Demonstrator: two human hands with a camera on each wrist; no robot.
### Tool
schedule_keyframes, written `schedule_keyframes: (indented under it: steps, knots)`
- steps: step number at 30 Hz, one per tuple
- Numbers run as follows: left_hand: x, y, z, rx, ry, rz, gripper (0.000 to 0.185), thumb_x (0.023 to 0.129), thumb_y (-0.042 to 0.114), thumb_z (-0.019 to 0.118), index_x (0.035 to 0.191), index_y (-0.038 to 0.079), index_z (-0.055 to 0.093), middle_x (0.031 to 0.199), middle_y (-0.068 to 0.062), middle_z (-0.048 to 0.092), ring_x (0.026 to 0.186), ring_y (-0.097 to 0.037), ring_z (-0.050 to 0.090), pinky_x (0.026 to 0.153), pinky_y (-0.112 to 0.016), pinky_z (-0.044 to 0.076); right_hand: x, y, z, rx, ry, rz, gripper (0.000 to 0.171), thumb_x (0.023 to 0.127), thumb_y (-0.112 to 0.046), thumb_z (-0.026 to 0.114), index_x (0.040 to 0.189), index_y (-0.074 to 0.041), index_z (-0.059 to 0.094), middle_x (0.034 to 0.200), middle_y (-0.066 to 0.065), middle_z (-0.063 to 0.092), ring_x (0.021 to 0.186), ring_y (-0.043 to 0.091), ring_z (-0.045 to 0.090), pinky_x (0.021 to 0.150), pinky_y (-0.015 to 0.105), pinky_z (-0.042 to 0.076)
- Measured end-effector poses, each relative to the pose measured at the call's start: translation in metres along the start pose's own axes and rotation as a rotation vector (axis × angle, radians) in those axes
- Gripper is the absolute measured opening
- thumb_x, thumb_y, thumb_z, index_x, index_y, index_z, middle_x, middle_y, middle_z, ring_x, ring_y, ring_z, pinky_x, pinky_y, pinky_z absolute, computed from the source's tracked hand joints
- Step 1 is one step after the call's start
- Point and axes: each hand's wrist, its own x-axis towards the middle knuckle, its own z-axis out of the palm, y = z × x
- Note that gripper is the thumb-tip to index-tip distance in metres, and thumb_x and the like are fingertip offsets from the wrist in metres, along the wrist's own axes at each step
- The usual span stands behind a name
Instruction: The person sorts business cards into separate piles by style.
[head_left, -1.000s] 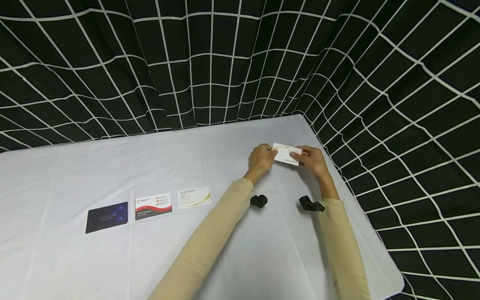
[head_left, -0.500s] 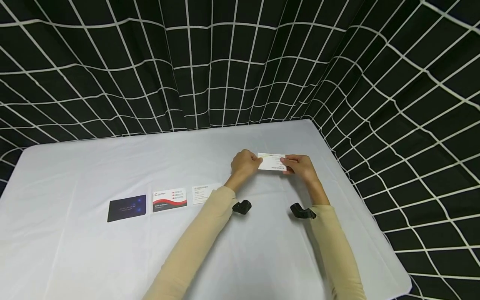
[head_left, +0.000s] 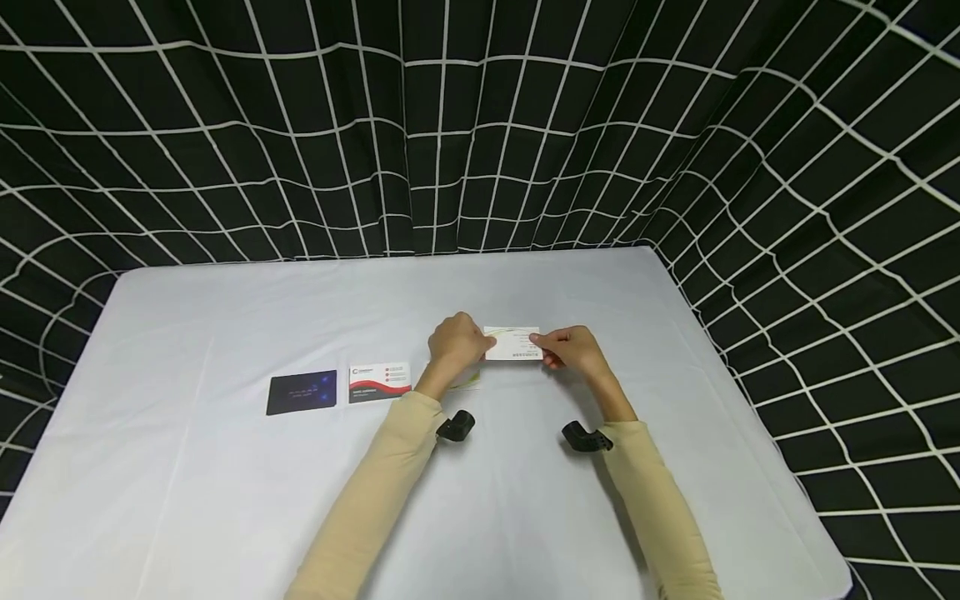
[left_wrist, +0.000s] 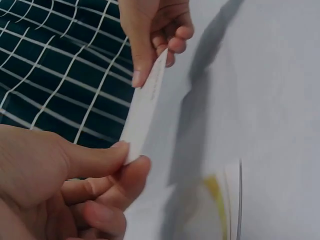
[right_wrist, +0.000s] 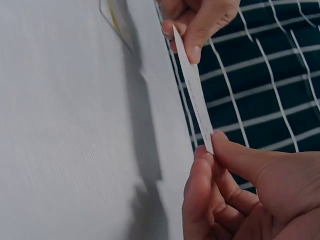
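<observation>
Both hands hold one white business card (head_left: 513,343) above the white table (head_left: 225,500). My left hand (head_left: 480,343) pinches its left end between thumb and fingers, and my right hand (head_left: 542,346) pinches its right end. The left wrist view shows the card (left_wrist: 150,100) nearly edge-on, the left thumb (left_wrist: 95,160) on top. The right wrist view shows the same card (right_wrist: 192,95) as a thin strip between the two hands. On the table below lies a white card with a green stripe (left_wrist: 220,200), partly hidden behind my left wrist in the head view.
A dark card (head_left: 302,392) and a red-and-white card (head_left: 379,382) lie in a row left of the hands. A black curtain with a white grid (head_left: 480,125) closes the back and right side. The table's right edge (head_left: 750,400) is near.
Both hands have carried the white card left, toward the row of cards. The green-striped card now lies mostly behind my left wrist. The head view has also turned.
</observation>
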Motion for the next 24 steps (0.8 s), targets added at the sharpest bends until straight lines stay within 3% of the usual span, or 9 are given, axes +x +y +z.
schedule_keyframes:
  steps: [6,15,19,24]
  knots:
    - [-0.01,-0.019,-0.016,0.147,-0.041,-0.043,0.036,0.085,0.034,0.076,0.061,0.008,0.068,0.07,-0.005,0.067,0.06,-0.018,0.053,0.06,-0.033,0.045,-0.006,-0.008,0.026,-0.093,-0.045,-0.031,0.036,0.091,-0.03,0.072,0.092,0.006,0.072,0.062,0.0,0.061,0.055,0.007,0.054,0.055,0.021,0.049]
    - [-0.023,-0.044,-0.034,0.222,-0.044,-0.068,0.04,0.081,0.034,0.08,0.099,-0.001,0.07,0.083,-0.012,0.069,0.067,-0.022,0.059,0.064,-0.036,0.05,-0.01,-0.016,0.061,-0.188,-0.05,-0.061,0.034,0.085,-0.035,0.076,0.071,-0.005,0.072,0.054,-0.003,0.055,0.051,0.008,0.045,0.05,0.021,0.035]
    - [-0.03,-0.053,-0.039,0.237,-0.049,-0.071,0.042,0.081,0.032,0.08,0.104,-0.002,0.069,0.089,-0.014,0.07,0.071,-0.024,0.061,0.069,-0.038,0.051,-0.011,-0.019,0.073,-0.263,-0.044,-0.103,0.037,0.085,-0.037,0.075,0.064,-0.007,0.07,0.049,-0.003,0.048,0.047,0.009,0.038,0.048,0.022,0.028]
    - [-0.034,-0.062,-0.037,0.291,-0.021,-0.084,0.043,0.082,0.031,0.079,0.108,-0.001,0.068,0.096,-0.015,0.071,0.077,-0.027,0.065,0.076,-0.041,0.052,-0.015,-0.025,0.088,-0.348,0.012,-0.138,0.036,0.084,-0.04,0.075,0.067,-0.008,0.074,0.05,-0.005,0.047,0.049,0.009,0.038,0.047,0.022,0.028]
